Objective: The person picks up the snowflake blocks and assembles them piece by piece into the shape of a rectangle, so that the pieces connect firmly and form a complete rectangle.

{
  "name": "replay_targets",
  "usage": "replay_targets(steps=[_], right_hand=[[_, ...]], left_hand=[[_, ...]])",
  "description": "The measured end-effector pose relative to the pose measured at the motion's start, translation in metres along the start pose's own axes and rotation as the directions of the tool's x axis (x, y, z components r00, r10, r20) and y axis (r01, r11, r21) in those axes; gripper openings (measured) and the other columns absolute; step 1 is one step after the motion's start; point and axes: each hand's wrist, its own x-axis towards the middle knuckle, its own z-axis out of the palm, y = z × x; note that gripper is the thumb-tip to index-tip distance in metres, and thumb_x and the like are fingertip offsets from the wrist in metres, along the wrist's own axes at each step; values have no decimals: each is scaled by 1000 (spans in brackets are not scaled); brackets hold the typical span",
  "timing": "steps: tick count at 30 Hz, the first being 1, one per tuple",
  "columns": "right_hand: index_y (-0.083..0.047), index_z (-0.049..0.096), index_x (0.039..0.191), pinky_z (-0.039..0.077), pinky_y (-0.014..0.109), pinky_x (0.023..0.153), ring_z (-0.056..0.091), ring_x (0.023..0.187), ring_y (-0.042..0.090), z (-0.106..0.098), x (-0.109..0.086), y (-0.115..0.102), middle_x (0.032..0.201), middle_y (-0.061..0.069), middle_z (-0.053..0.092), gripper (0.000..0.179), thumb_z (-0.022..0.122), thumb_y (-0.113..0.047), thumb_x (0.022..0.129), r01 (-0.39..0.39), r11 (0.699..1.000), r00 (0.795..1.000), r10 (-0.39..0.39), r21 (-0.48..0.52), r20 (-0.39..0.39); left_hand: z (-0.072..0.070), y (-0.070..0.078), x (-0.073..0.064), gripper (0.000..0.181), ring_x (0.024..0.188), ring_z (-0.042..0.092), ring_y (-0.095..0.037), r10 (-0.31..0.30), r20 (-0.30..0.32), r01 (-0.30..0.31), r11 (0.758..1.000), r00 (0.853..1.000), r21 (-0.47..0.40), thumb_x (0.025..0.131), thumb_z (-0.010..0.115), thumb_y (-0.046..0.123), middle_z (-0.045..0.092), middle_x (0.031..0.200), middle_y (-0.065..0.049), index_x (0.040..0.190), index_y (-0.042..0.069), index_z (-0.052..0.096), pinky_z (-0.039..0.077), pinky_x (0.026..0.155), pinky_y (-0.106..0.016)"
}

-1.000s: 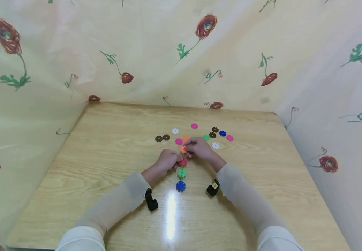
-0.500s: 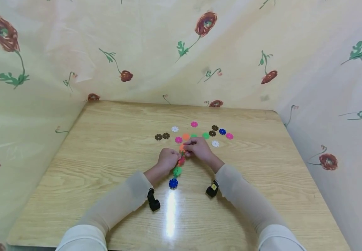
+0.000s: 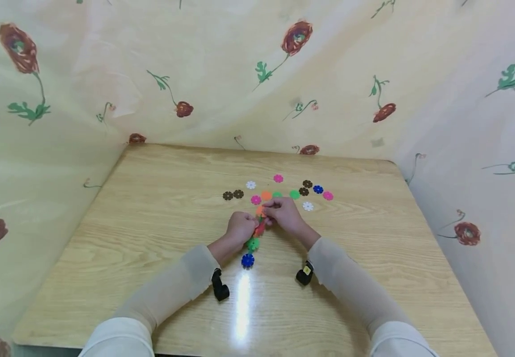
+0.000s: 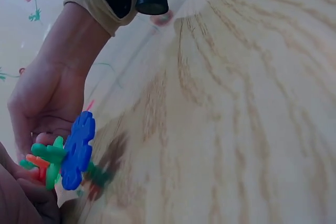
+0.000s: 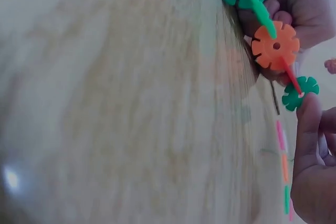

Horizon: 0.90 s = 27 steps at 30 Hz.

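A chain of notched, flower-shaped plastic discs runs between the two hands. Its near end is a blue disc (image 3: 247, 260), followed by a green disc (image 3: 253, 244) and a red disc (image 3: 259, 228). My left hand (image 3: 241, 226) pinches the chain around the red disc. At the far end my right hand (image 3: 284, 212) pinches an orange disc (image 3: 260, 211) between thumb and fingers. The right wrist view shows another orange disc (image 5: 276, 45) linked edgewise to neighbours, with a green disc (image 5: 302, 93) touching the right fingertips. Fingers partly hide the joints.
Loose discs lie flat beyond the hands on the wooden table (image 3: 159, 198): brown discs (image 3: 232, 195), a white disc (image 3: 307, 206), a blue disc (image 3: 318, 189), pink ones (image 3: 327, 196) and several others. A flower-patterned cloth (image 3: 222, 74) borders the table at the back and sides.
The chain's near end, with the blue and green discs, has swung left, and the red disc has tilted. Both hands keep their hold in nearly the same place.
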Motion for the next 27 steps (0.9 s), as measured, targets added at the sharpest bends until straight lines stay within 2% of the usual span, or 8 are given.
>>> replay_targets(steps=[3,7,12,16,19,23,27], right_hand=[[11,67,111,58,26,55,63,60,16,-3,-1,4,78,12,69,18,64,2,96,-6,1000,1000,6,-8,3],[7,66,118,58,25,58,64,64,16,-5,-1,6,82,11,69,22,62,0,97,-42,999,999,42,-4,14],[7,66,121,59,25,60,64,68,17,-8,0,0,83,11,69,26,60,0,97,-69,998,997,69,9,44],[9,65,120,59,26,59,65,66,17,-11,2,0,80,11,70,25,61,-1,97,-98,995,993,95,32,72],[7,67,118,59,26,58,65,65,17,-13,5,5,80,12,70,25,64,-4,96,-110,993,992,107,38,69],[6,68,118,59,26,57,68,66,18,-14,6,5,82,14,72,26,66,-7,96,-131,991,988,130,1,83],[4,68,121,59,27,60,70,69,18,-22,8,0,88,13,73,27,64,-11,98,-118,986,984,133,-122,122]], left_hand=[[1,-1,1,24,63,53,-14,14,29,-14,1000,999,5,91,68,4,64,74,-3,68,6,65,45,55,-20],[1,-1,1,28,55,48,-12,27,58,-28,1000,998,4,92,69,5,58,65,-2,65,6,61,40,50,-20],[-3,1,0,16,46,47,-11,41,83,-42,999,996,5,93,68,8,60,63,-4,79,3,73,37,41,-18],[-8,4,5,20,46,47,-12,44,74,-44,999,996,7,96,65,15,61,62,-5,83,3,75,37,40,-19],[-11,7,13,18,49,50,-13,40,59,-37,998,997,-41,96,66,18,63,68,-6,90,3,75,39,41,-19],[-13,9,23,16,52,51,-10,24,98,-15,995,995,-96,94,71,15,67,76,-6,103,2,75,39,41,-18],[-14,7,28,15,50,51,-10,37,155,-19,993,987,-118,93,71,10,67,75,-6,102,0,75,38,39,-18]])
